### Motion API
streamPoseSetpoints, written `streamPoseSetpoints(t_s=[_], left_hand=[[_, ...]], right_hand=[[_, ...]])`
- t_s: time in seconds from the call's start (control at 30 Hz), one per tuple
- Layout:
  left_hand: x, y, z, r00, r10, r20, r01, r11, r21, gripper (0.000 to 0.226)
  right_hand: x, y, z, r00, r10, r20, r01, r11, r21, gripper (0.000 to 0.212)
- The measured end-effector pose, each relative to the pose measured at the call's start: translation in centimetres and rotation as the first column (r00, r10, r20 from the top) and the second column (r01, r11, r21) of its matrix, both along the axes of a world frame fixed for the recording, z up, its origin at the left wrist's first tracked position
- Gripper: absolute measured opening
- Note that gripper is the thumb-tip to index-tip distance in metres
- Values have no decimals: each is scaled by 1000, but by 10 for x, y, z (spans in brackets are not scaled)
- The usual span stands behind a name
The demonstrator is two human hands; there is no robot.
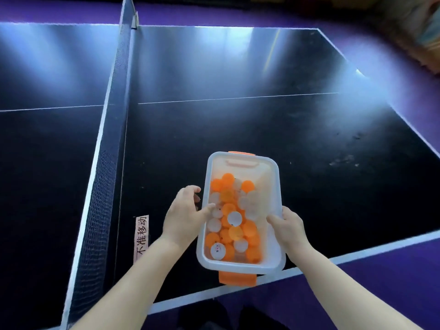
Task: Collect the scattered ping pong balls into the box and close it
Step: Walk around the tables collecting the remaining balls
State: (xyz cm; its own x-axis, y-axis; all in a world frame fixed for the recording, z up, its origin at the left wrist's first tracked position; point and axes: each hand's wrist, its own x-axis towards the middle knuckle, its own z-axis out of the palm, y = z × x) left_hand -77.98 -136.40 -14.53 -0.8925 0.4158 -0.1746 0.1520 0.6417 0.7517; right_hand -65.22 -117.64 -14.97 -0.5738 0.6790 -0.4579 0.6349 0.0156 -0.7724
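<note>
A clear plastic box [276, 186] with a white rim stands near the front edge of the ping pong table. It holds several orange and white ping pong balls [234, 219], which look blurred as if seen through a translucent lid lying on top. An orange latch [238, 278] sticks out at the near end and another [241, 153] sits at the far end. My left hand [183, 217] grips the box's left long side with the thumb on top. On the right long side, my right hand [289, 225] holds the rim the same way.
The net [104, 163] runs along the left of the box, with a paper label strip [142, 236] stuck to the dark table [309, 139] beside it. The table's white front edge [357, 254] passes just under the box's near end. Purple floor lies beyond.
</note>
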Motion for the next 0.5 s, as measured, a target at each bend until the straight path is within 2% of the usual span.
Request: streamPoseSetpoints(t_s=[0.13, 0.27, 0.5], left_hand=[[38, 53, 7, 983, -159, 94, 158, 987, 12, 25], [87, 111, 14, 957, -285, 55, 286, 958, -20, 8], [221, 232, 23, 857, -514, 26, 515, 857, -34, 8]], right_hand=[[52, 27, 9, 994, -102, -44, 103, 994, 25, 15], [122, 64, 11, 974, -223, -41, 225, 973, 45, 12], [284, 144, 15, 895, -441, -64, 444, 895, 47, 14]])
